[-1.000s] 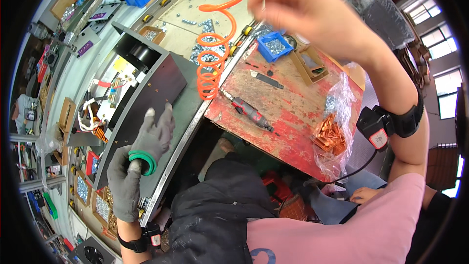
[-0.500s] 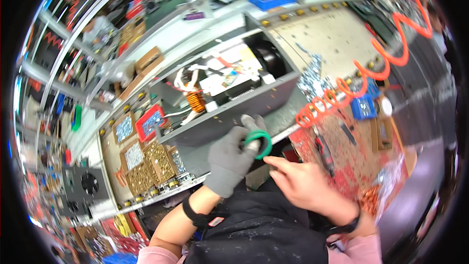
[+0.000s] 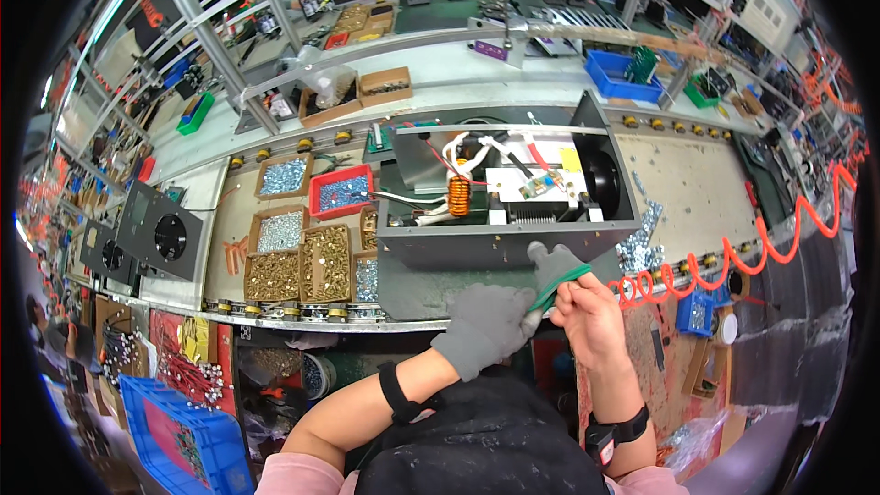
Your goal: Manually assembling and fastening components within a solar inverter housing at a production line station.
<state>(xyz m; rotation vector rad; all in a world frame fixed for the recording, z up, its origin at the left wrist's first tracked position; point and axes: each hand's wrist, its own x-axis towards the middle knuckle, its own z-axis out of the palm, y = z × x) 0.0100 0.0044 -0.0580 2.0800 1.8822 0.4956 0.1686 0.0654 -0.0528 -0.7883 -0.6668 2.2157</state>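
Green tape roll (image 3: pixel 561 284) sits pinched between both hands just below the open metal chassis (image 3: pixel 500 243): gloved left hand (image 3: pixel 486 325) closed around it, bare right hand (image 3: pixel 587 312) gripping its right edge.

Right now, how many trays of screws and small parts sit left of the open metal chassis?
6: a red tray, a cardboard tray left of it, and four below. Others may be hidden.

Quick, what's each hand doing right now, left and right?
Left hand: gloved, closed on the green tape roll.
Right hand: bare, pinching the same roll.
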